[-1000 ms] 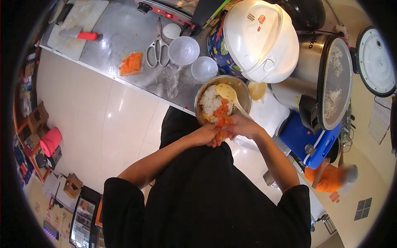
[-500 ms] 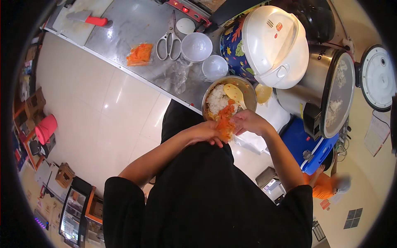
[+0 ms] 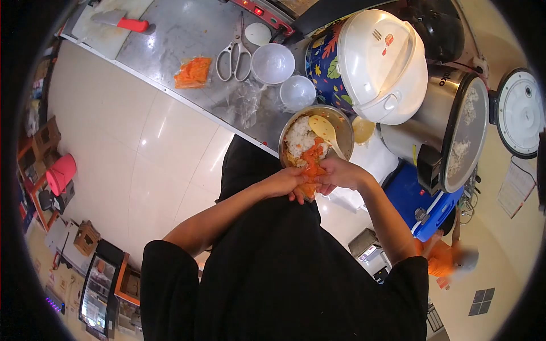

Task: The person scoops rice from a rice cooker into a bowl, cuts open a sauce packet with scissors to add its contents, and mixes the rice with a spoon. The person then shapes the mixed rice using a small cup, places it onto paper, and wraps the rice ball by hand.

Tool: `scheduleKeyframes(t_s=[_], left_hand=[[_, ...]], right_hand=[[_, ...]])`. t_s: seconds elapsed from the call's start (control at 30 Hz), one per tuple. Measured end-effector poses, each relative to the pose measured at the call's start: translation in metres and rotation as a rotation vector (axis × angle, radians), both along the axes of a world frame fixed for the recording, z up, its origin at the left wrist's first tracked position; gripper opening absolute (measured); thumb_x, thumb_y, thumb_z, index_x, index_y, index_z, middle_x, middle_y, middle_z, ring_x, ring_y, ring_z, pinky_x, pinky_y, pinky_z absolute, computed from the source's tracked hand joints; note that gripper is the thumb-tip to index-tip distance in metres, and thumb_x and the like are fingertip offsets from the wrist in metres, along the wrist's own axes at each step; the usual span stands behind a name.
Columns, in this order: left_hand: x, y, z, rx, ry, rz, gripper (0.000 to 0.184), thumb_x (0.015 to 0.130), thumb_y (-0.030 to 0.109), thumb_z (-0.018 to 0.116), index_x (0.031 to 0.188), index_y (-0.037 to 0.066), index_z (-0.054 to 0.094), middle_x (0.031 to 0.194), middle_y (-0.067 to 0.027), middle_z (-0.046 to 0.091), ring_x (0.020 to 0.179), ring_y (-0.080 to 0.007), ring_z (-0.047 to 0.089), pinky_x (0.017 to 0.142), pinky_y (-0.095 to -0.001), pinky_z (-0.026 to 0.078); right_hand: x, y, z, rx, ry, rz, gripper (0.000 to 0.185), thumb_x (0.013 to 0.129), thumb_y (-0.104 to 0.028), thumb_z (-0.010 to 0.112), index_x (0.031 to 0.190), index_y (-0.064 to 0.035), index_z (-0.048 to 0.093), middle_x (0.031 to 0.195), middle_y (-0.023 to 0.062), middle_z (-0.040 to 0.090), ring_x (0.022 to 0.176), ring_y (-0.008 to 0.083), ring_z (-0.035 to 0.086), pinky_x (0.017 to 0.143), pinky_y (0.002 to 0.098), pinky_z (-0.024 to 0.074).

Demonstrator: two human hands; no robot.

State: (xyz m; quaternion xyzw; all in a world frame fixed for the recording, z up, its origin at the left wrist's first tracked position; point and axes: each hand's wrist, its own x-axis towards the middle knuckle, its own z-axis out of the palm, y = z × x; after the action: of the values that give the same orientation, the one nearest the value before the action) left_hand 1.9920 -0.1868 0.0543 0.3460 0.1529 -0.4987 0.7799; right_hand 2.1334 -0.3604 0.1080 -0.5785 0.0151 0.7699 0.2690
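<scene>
My left hand (image 3: 286, 183) and my right hand (image 3: 339, 174) both grip a clear plastic bag of orange food (image 3: 309, 186) from its two sides, at the near rim of a steel bowl (image 3: 344, 128). The bag's top end is over the bowl, where orange food (image 3: 314, 152) lies on white rice (image 3: 300, 136). A pale yellow ladle (image 3: 322, 128) rests in the bowl, its handle leaning on the right rim. Two white bowls (image 3: 273, 64) (image 3: 297, 93) stand just beyond.
On the metal counter (image 3: 170, 42) are scissors (image 3: 234, 58), another orange food packet (image 3: 193, 73) and a red-handled knife (image 3: 132, 24) on a board. A white-lidded container (image 3: 382, 65) and an open rice cooker (image 3: 449, 131) stand right. A person in orange (image 3: 439, 258) is farther off.
Both hands have closed in on the bag, which showed more openly between them half a second ago. Over the last second the view has shifted, moving the counter items right in the picture.
</scene>
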Motion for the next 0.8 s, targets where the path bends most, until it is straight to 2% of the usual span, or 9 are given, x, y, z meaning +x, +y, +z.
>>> scheduleKeyframes(t_s=[0.07,0.17,0.27,0.4,0.47,0.57,0.67,0.8], left_hand=[[0.001,0.001,0.003,-0.037,0.013,-0.002,0.032,0.108,0.025,0.036,0.124,0.001,0.050,0.100,-0.0138,0.072,0.066,-0.0161,0.068,0.050,-0.0244,0.049],[0.005,0.001,0.011,0.023,-0.001,-0.003,0.030,0.106,0.023,0.035,0.119,0.002,0.052,0.095,-0.0117,0.071,0.066,-0.0159,0.067,0.050,-0.0247,0.049],[0.004,-0.006,0.006,0.179,-0.073,-0.054,0.029,0.104,0.023,0.036,0.114,0.001,0.052,0.086,-0.0091,0.067,0.064,-0.0163,0.065,0.048,-0.0271,0.048],[-0.001,-0.015,-0.002,0.445,-0.187,-0.003,0.034,0.102,0.028,0.036,0.099,0.000,0.055,0.073,-0.0062,0.058,0.057,-0.0171,0.058,0.045,-0.0317,0.044],[-0.004,-0.016,-0.004,0.450,-0.250,0.080,0.039,0.103,0.031,0.035,0.091,0.000,0.057,0.067,-0.0057,0.054,0.052,-0.0173,0.053,0.043,-0.0334,0.041],[0.005,-0.012,0.004,0.377,0.031,0.026,0.044,0.103,0.032,0.034,0.081,0.001,0.056,0.060,-0.0042,0.049,0.049,-0.0172,0.050,0.042,-0.0333,0.039],[0.008,-0.010,0.002,0.275,0.136,0.036,0.044,0.103,0.033,0.031,0.078,0.004,0.053,0.057,-0.0030,0.045,0.046,-0.0163,0.047,0.041,-0.0326,0.038],[0.008,-0.009,0.004,0.290,0.053,0.001,0.041,0.102,0.032,0.028,0.079,0.006,0.050,0.064,-0.0044,0.048,0.047,-0.0150,0.045,0.041,-0.0314,0.037]], right_hand=[[0.001,0.001,0.004,0.010,0.055,0.014,0.021,0.097,-0.019,0.062,0.104,0.0011,0.063,0.085,0.0074,0.066,0.077,0.0165,0.066,0.067,0.0299,0.0580],[-0.004,-0.001,-0.004,0.066,-0.028,0.128,0.021,0.096,-0.021,0.056,0.103,-0.0019,0.062,0.080,0.0040,0.059,0.068,0.0140,0.058,0.058,0.0288,0.0509],[-0.023,-0.006,-0.015,-0.074,-0.108,-0.056,0.024,0.093,-0.023,0.049,0.102,-0.0042,0.062,0.079,0.0022,0.055,0.066,0.0133,0.051,0.055,0.0295,0.0439],[-0.033,0.005,-0.009,-0.175,-0.154,-0.154,0.029,0.093,-0.028,0.045,0.103,-0.0053,0.062,0.080,0.0010,0.054,0.069,0.0133,0.050,0.058,0.0298,0.0428],[-0.040,0.014,0.001,-0.194,-0.182,-0.264,0.031,0.094,-0.030,0.044,0.103,-0.0055,0.062,0.080,0.0009,0.053,0.070,0.0134,0.050,0.058,0.0296,0.0428],[-0.047,0.011,-0.007,-0.170,-0.108,-0.372,0.035,0.096,-0.033,0.042,0.104,-0.0053,0.062,0.080,0.0029,0.054,0.069,0.0142,0.049,0.057,0.0303,0.0429],[-0.061,0.008,-0.013,-0.213,-0.231,-0.407,0.030,0.097,-0.029,0.044,0.094,-0.0032,0.058,0.076,0.0010,0.048,0.063,0.0122,0.047,0.054,0.0293,0.0427],[-0.064,0.008,-0.020,-0.210,-0.294,-0.319,0.040,0.099,-0.035,0.041,0.101,-0.0006,0.061,0.087,0.0081,0.060,0.073,0.0174,0.056,0.058,0.0333,0.0493]])
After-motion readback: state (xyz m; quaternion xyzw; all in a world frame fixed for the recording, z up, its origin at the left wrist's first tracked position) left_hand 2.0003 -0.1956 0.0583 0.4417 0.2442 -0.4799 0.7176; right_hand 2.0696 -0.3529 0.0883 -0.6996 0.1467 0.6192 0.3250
